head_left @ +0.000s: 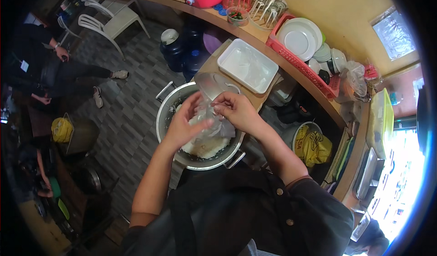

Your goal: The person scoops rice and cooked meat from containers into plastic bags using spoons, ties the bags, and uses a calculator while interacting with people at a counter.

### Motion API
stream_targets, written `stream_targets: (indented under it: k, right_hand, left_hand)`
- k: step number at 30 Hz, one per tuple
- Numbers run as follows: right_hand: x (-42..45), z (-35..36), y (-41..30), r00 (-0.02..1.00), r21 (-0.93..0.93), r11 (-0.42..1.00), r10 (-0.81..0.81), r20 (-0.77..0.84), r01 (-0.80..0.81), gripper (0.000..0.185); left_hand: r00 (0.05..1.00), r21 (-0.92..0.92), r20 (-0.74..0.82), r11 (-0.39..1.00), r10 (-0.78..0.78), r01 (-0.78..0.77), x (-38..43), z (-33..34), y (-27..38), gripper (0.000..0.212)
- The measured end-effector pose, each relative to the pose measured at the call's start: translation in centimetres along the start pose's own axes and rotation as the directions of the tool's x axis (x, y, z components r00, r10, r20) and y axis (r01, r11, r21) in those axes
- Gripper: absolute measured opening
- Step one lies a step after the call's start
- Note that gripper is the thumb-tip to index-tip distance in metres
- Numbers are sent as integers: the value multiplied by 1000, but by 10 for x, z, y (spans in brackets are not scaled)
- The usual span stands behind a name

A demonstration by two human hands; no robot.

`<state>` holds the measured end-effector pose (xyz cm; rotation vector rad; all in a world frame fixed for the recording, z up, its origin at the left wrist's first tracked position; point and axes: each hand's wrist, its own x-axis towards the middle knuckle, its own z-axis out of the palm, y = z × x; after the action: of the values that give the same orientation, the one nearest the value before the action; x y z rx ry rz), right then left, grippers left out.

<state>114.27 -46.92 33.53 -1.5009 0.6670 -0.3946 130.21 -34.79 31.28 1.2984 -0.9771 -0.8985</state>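
Note:
A metal pot (166, 119) with two side handles stands before me, with white cooked rice (205, 148) inside. Above it, my left hand (187, 121) supports a clear plastic bag (209, 129) from the left, its fingers around the bag's side. The fingertips of my right hand (235, 111) pinch the bag's gathered upper part. Just beyond the hands, a metal scoop or bowl (212, 85) lies at the pot's far rim; its exact shape is partly hidden. A white plastic tray (247, 66) sits on the wooden board behind the pot.
A red basket (300, 63) of plates and bowls stands on the curved counter (252, 36). Blue water jugs (181, 54) are on the floor beyond the pot. A bin with a yellow bag (312, 147) stands at the right. Two people (44, 61) (39, 174) are at the left.

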Motion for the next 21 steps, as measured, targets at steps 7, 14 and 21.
stream_targets:
  k: [7, 14, 21]
  right_hand:
    - [-9, -4, -12, 999, -79, 996, -47, -13, 46, 11]
    - [-11, -5, -14, 992, -104, 994, -56, -111, 44, 16]
    - [-16, -7, -9, 981, -274, 949, -184, -67, 160, 13]
  left_hand:
    - [969, -218, 26, 944, -248, 247, 10, 1, 23, 45]
    - [959, -239, -18, 933, -283, 270, -7, 1, 12, 32]
    - [974, -230, -14, 949, -226, 216, -13, 16, 20, 29]
